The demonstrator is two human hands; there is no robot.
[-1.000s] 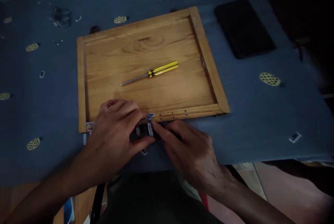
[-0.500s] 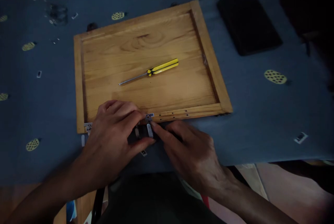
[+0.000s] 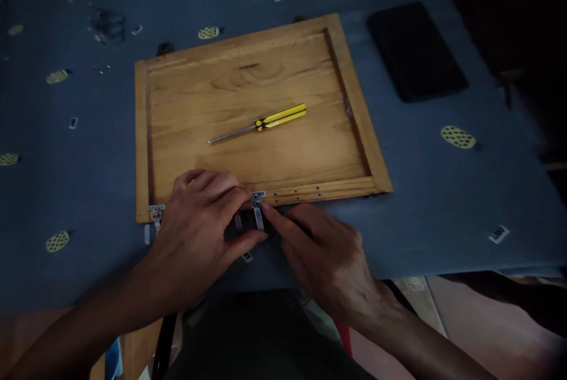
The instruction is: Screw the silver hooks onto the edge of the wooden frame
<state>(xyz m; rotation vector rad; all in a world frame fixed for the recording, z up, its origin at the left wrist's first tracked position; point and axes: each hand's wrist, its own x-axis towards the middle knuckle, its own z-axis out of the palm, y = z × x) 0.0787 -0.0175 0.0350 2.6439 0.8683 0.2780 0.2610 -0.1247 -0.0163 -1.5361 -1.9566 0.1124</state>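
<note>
A dark fitting with metal brackets at its ends lies along the near rail of the wooden panel (image 3: 261, 80). Its right metal bracket (image 3: 257, 200) rests on the rail, and another metal bracket (image 3: 156, 213) shows at the panel's left corner. My left hand (image 3: 206, 214) is closed over the middle of the fitting, fingers on the rail side and thumb on the near side. With its index fingertip, my right hand (image 3: 323, 247) presses against the right bracket; its other fingers are curled and its thumb is hidden. A yellow-handled screwdriver (image 3: 281, 116) lies on the panel.
Several small holes (image 3: 297, 191) dot the near rail, right of the bracket. A black flat case (image 3: 416, 52) lies to the right on the blue tablecloth (image 3: 425, 203). At the upper left are a clear, dark-looking object (image 3: 107, 26) and tiny shiny bits (image 3: 103, 67).
The view has shifted slightly, so the panel sits a little lower and further right. Both hands stay at the fitting in nearly the same pose. The screwdriver has not moved on the panel.
</note>
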